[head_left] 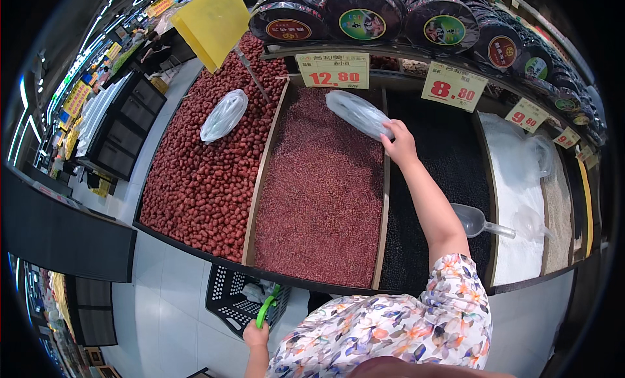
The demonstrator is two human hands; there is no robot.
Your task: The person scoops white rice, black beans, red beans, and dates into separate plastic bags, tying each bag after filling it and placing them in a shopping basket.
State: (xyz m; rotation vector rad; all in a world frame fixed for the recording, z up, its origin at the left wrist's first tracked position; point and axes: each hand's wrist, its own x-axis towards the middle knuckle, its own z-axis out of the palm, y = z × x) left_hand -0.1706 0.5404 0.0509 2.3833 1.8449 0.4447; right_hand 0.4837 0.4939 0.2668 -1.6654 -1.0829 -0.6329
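My right hand [401,141] reaches over the bins and grips one end of a bundle of clear plastic bags [359,113], at the back of the bin of small red beans [320,207]. My left hand [256,335] holds the green handle [267,307] of a black shopping basket [229,295], low beside the bins; a pale plastic bag [254,293] lies in it. Another bundle of plastic bags [224,115] rests on the red dates [205,182]. To the right, a clear plastic scoop [469,220] lies on the black beans [415,221].
Wooden dividers [266,173] separate the bins. A white granular bin [515,182] stands farther right. Price signs [333,71] and a shelf of round dark packages [361,21] line the back. A yellow sign [212,26] rises on a post over the dates.
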